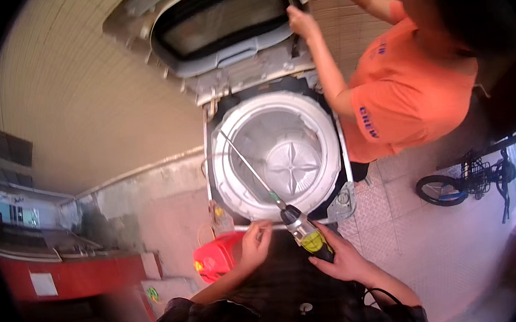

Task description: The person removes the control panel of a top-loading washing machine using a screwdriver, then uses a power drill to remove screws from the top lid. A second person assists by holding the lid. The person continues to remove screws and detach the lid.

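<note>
My right hand (340,257) grips a cordless drill (302,226) with a grey, black and yellow-green body. A long thin shaft (244,158) runs from the drill's front up and left across the open washing machine tub (230,185). My left hand (256,243) is at the machine's front edge, left of the drill, with its fingers curled together; anything between them is too small to make out. A pale ribbed disc (293,167) with a cross shape shows at the tub's bottom. Behind the tub, the washer's top cover with its dark lid window (220,28) is raised.
At the right, a person in an orange shirt (413,99) has a hand (303,22) on the raised cover. A red plastic container (216,257) stands left of my left hand. Farther right is a bicycle (444,189); a red counter (83,277) lies at far left.
</note>
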A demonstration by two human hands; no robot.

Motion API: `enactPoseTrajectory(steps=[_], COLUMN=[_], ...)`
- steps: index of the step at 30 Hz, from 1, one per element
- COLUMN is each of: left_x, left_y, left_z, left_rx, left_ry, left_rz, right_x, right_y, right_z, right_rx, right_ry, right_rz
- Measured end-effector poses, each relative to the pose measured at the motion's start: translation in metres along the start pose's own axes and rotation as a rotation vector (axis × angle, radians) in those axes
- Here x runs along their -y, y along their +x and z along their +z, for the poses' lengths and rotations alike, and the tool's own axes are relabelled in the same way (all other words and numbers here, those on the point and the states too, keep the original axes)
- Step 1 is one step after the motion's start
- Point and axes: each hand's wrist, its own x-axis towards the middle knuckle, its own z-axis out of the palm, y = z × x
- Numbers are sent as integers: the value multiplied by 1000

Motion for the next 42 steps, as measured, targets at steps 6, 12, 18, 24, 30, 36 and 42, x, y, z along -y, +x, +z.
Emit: enactPoseTrajectory(steps=[6, 12, 18, 24, 30, 36, 42], left_x=[37, 76, 143, 176, 225, 294, 372], left_y=[-88, -197, -264, -328, -335, -347, -490], left_z=[-19, -54, -86, -122, -126, -120, 56], left_rx=[190, -55, -299, -667, -925, -775, -875], left_ry=[-157, -1535, -1688, -2043, -2371, -2276, -1450], left_rz=[-348, -614, -903, -686, -404, -450, -1364], right_x=[0, 1, 17, 28, 1, -54, -102], right_y=[27, 22, 59, 68, 96, 140, 186], right_z=[53, 152, 273, 364, 479, 551, 602], right_rx=[226, 594, 941, 706, 893, 882, 755], right_ry=[-202, -452, -781, -126, -297, -267, -304], right_rz=[-43, 33, 199, 226, -331, -428, -414])
